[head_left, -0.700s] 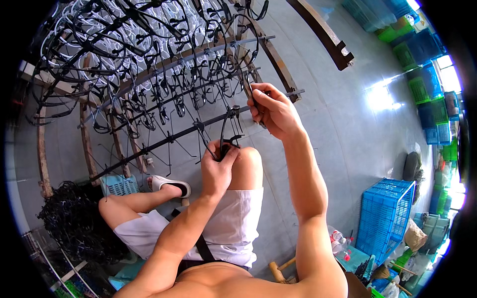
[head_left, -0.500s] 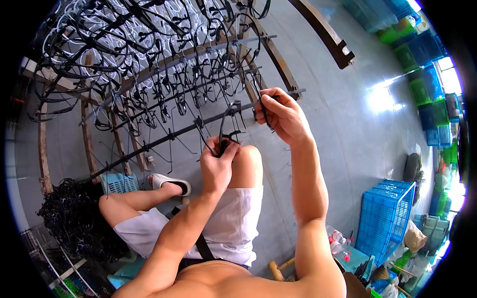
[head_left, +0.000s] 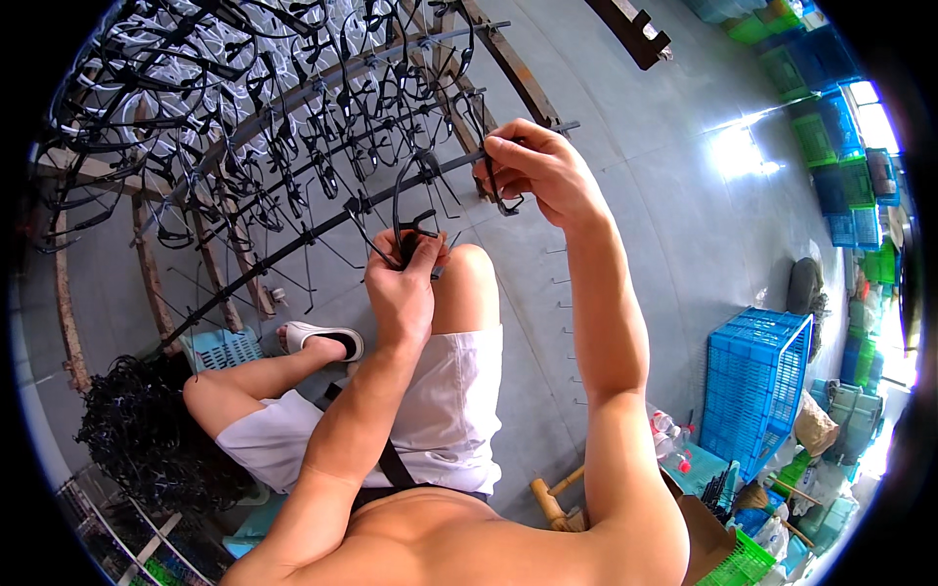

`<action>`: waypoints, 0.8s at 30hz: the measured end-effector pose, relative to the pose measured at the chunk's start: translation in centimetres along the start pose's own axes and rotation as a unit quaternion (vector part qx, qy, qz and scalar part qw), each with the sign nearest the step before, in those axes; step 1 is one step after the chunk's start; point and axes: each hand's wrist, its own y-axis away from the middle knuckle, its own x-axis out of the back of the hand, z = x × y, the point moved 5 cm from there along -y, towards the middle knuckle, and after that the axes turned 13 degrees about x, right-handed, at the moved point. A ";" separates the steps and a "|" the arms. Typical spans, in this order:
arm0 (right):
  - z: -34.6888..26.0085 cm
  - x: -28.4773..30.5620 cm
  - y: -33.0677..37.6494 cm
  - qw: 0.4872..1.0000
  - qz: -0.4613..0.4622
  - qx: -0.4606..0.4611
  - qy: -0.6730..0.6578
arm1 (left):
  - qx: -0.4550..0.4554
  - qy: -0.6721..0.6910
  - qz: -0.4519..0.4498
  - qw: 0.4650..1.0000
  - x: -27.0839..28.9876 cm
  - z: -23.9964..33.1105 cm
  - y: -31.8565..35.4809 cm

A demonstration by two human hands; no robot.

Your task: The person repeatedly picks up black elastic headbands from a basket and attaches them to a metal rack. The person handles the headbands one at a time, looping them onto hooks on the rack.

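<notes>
In the head view, a forked black piece is being gripped between the thumb and fingers of the left hand, just below a dark rod. A curved black piece is being pinched by the right hand near the rod's right end.

Thumb and curled fingers of the left hand hide the lower ends of the dark pieces they hold, too shadowed to count. Fingers of the right hand cover part of a slim black piece, while above and left of both hands' fingers, overlapping black frames run off the upper edge.
</notes>
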 end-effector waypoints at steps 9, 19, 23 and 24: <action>-0.4 -0.3 -1.4 0.999 0.015 0.023 0.028 | 0.020 -0.006 0.001 1.000 -0.2 -0.7 -0.1; -1.1 -7.2 7.5 0.915 0.002 0.212 0.344 | -0.026 -0.136 -0.037 0.990 0.1 1.6 3.0; 1.6 -9.2 8.3 0.960 -0.012 0.253 0.118 | -0.176 -0.219 -0.152 0.948 -0.1 3.4 5.8; 1.6 -9.5 8.3 0.965 -0.035 0.242 0.100 | -0.180 -0.230 -0.169 0.941 0.2 3.9 6.4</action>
